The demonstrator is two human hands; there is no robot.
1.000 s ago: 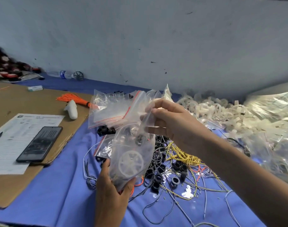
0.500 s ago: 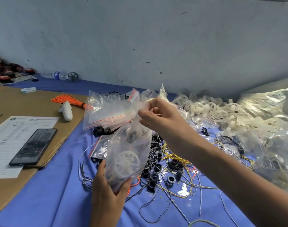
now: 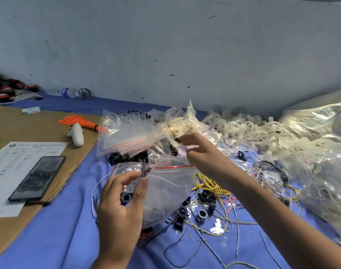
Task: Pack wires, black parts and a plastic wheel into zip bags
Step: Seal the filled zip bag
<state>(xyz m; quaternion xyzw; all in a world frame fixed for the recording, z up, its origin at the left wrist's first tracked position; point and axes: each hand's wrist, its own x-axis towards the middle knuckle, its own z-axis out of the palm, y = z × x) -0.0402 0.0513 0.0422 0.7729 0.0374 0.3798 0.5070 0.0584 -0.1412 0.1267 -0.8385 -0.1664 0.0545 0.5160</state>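
Note:
A clear zip bag (image 3: 169,189) with a red seal line lies tilted over the blue cloth (image 3: 59,239) at the centre. Wires and dark parts show through it; the white wheel is blurred out. My left hand (image 3: 121,208) holds the bag's left side, thumb against the plastic. My right hand (image 3: 202,154) pinches the bag's top edge by the seal's right end. Loose black parts (image 3: 202,199) and yellow wires (image 3: 210,183) lie under and to the right of the bag.
A stack of empty zip bags (image 3: 127,136) lies behind, over a pile of black parts (image 3: 125,158). White plastic rings (image 3: 253,129) and filled bags (image 3: 324,181) crowd the right. On the cardboard (image 3: 10,230) at left are a phone (image 3: 37,177), a paper form (image 3: 10,166) and orange wires (image 3: 78,121).
The bag has come down from hanging upright to lying lower and flatter. My right hand dropped with its top edge, and my left hand moved from the bottom to the left side.

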